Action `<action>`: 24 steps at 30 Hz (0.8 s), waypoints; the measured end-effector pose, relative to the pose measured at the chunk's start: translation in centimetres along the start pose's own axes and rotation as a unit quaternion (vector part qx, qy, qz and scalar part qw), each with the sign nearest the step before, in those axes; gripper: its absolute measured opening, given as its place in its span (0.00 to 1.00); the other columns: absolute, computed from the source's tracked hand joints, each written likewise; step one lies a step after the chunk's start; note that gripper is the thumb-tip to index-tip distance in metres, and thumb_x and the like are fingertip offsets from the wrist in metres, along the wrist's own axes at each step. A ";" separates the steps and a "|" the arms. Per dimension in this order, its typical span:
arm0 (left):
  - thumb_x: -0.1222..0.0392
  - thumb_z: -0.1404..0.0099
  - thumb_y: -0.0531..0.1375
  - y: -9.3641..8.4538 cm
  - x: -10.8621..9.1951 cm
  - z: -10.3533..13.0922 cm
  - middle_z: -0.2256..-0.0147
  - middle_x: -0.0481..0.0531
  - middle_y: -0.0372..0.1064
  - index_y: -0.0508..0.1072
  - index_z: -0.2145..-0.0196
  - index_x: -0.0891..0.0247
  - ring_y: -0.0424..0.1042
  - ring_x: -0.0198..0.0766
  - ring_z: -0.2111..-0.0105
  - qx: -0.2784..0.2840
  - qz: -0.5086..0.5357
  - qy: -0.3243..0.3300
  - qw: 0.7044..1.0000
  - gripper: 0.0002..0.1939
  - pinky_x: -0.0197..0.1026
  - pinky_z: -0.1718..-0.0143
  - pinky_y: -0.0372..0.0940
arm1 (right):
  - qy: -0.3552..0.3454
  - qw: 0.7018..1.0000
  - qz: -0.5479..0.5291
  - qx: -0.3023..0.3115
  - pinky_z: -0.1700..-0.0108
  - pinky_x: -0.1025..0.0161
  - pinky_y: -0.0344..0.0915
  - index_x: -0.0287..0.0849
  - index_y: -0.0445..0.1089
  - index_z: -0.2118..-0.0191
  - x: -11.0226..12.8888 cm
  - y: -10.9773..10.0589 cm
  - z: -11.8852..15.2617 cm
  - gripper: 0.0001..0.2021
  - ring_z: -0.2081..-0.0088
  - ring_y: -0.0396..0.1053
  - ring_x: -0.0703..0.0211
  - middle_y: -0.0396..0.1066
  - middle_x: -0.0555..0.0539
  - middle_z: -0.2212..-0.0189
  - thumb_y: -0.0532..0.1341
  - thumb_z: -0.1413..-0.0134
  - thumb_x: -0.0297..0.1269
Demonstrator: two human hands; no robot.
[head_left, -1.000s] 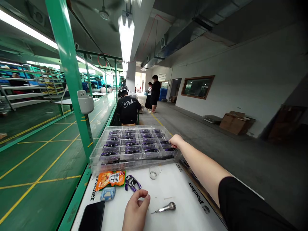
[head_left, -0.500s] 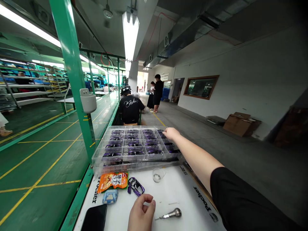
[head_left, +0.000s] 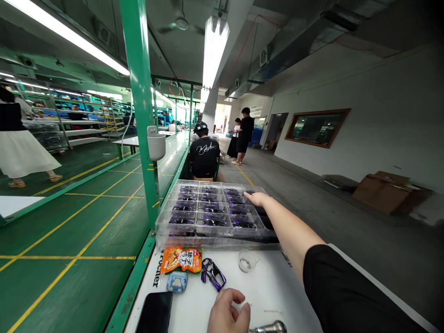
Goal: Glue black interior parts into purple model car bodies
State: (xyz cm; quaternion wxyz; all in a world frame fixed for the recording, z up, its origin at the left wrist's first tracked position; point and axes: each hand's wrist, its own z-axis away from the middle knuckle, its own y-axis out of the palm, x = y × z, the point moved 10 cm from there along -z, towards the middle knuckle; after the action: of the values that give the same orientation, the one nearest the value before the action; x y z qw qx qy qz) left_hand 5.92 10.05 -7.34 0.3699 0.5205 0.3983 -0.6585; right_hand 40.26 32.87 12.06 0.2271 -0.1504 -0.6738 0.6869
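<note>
My right hand (head_left: 257,199) reaches over the far right column of a clear compartment tray (head_left: 194,231), fingers closed together at a compartment; whatever they pinch is too small to make out. Purple and black eyeglass frames (head_left: 215,223) fill the tray's other columns. My left hand (head_left: 229,312) hovers low over the white table, fingers loosely curled, thumb and forefinger apart with nothing seen between them. Just beyond it lies a purple and black eyeglass frame (head_left: 213,274). A metal-handled screwdriver (head_left: 274,327) is beside it, its shaft partly hidden by the hand.
A clear small cup (head_left: 247,262), an orange snack packet (head_left: 182,260), a blue patterned case (head_left: 177,281) and a black phone (head_left: 154,312) are on the table. A green post (head_left: 138,92) rises at the left. A seated person (head_left: 204,155) is ahead.
The view has turned left, so the scene shifts right. My right hand stays at the tray's right column, a little lower within it. My left hand now partly covers the screwdriver.
</note>
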 end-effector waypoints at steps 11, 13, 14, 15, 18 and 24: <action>0.46 0.38 0.75 -0.8 -0.6 0.5 0.74 0.45 0.65 0.84 0.61 0.58 0.69 0.46 0.68 -0.007 0.089 -0.032 0.996 0.15 0.46 0.59 0.63 | -0.066 0.957 -0.161 -0.233 0.28 0.36 0.74 0.43 0.79 0.36 -0.3 -5.4 8.0 0.19 0.34 0.77 0.41 0.79 0.38 0.35 0.67 0.18 0.51; 0.41 0.41 0.77 -0.8 -0.8 0.7 0.75 0.44 0.64 0.84 0.62 0.59 0.67 0.45 0.69 0.001 0.120 -0.045 0.992 0.20 0.45 0.62 0.61 | -0.117 0.933 -0.191 -0.281 0.25 0.35 0.70 0.42 0.81 0.36 -0.2 -5.2 13.0 0.21 0.30 0.75 0.38 0.79 0.34 0.35 0.59 0.14 0.50; 0.38 0.42 0.78 -0.7 -0.9 0.8 0.75 0.45 0.65 0.84 0.62 0.59 0.66 0.44 0.70 0.007 0.139 -0.054 0.989 0.23 0.44 0.64 0.59 | -0.147 0.922 -0.203 -0.296 0.23 0.34 0.69 0.42 0.82 0.36 -0.2 -4.6 16.0 0.23 0.28 0.73 0.37 0.78 0.32 0.33 0.55 0.13 0.51; 0.35 0.43 0.78 -0.6 -1.1 1.0 0.74 0.47 0.67 0.84 0.62 0.60 0.66 0.43 0.70 0.015 0.160 -0.064 0.985 0.26 0.43 0.66 0.58 | -0.178 0.911 -0.212 -0.306 0.22 0.33 0.68 0.43 0.82 0.35 -0.1 -3.7 19.3 0.25 0.26 0.71 0.35 0.76 0.31 0.31 0.55 0.14 0.52; 0.27 0.35 0.72 -0.4 -1.8 1.8 0.57 0.57 0.80 0.84 0.53 0.61 0.73 0.41 0.66 0.039 0.243 -0.094 0.965 0.32 0.40 0.69 0.59 | -0.298 0.875 -0.228 -0.306 0.21 0.37 0.70 0.54 0.83 0.35 0.6 -0.3 29.7 0.18 0.22 0.69 0.38 0.75 0.40 0.29 0.63 0.19 0.51; 0.38 0.32 0.79 -0.2 -5.1 3.5 0.48 0.61 0.83 0.88 0.44 0.62 0.79 0.43 0.58 0.107 0.486 -0.103 0.861 0.29 0.40 0.62 0.73 | -0.476 0.790 -0.233 -0.307 0.27 0.34 0.77 0.46 0.77 0.31 2.5 3.4 41.9 0.21 0.19 0.65 0.33 0.71 0.33 0.28 0.68 0.24 0.32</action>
State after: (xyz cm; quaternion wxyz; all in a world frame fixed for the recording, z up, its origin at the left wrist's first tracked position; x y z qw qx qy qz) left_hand 5.37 7.32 -1.86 0.6238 0.6135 -0.0184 -0.4839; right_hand 16.23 -1.71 10.85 -0.0272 0.2952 -0.8869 0.3544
